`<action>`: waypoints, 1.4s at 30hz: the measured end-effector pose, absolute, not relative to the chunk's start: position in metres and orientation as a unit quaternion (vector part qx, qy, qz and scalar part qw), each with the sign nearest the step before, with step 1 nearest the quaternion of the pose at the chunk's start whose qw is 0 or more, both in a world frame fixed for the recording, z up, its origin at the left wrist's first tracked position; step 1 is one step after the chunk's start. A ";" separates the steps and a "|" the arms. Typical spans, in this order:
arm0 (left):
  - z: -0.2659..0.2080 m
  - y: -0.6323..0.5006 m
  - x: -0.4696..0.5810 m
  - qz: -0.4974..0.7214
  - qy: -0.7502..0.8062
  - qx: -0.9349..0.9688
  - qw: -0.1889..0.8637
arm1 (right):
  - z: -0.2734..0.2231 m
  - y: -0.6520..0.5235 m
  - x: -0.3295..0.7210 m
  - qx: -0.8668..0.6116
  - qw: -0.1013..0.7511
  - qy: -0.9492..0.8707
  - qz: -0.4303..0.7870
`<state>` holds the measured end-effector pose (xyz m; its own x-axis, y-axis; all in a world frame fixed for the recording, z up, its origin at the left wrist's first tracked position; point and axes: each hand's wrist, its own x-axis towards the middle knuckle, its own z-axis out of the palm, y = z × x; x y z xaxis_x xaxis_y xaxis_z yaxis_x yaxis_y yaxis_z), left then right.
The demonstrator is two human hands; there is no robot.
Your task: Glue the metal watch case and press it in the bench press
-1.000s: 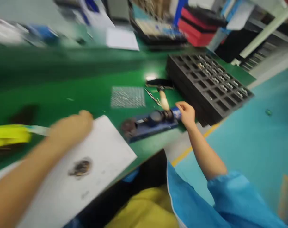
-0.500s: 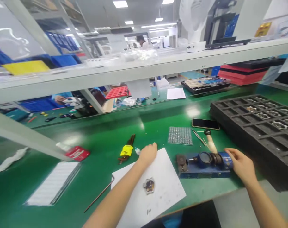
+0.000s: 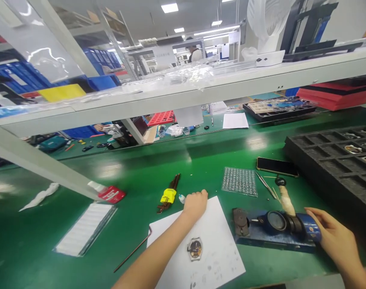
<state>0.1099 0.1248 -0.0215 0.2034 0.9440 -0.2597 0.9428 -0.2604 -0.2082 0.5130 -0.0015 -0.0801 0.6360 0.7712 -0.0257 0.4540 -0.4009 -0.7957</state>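
My left hand rests curled at the far edge of a white paper sheet, touching a small white bottle beside it. A round watch case lies on the sheet below that hand. My right hand grips the blue round end of a blue press tool lying on the green bench. A wooden-handled tool and tweezers lie just behind the press.
A yellow-tagged hex key set, a parts strip, a phone and a black compartment tray lie on the green bench. A white ridged tray, red item and thin rod are at left. A grey shelf spans overhead.
The view has swung up from the floor and bench edge to the bench and shelf. Both hands keep their places: left at the sheet's edge, right on the press.
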 end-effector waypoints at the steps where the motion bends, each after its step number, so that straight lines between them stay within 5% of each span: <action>1: -0.021 0.125 0.110 0.173 -0.606 -0.777 -0.001 | -0.080 -0.002 0.512 -0.812 0.398 -0.376 0.202; 42: 0.004 0.157 0.110 0.207 -0.609 -0.756 -0.118 | -0.083 -0.004 0.515 -0.810 0.370 -0.396 0.226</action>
<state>0.1100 0.1565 0.0041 0.1714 0.8724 -0.4577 0.9704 -0.2296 -0.0742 0.5151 -0.0035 -0.0831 0.5846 0.8080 -0.0737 0.4734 -0.4134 -0.7778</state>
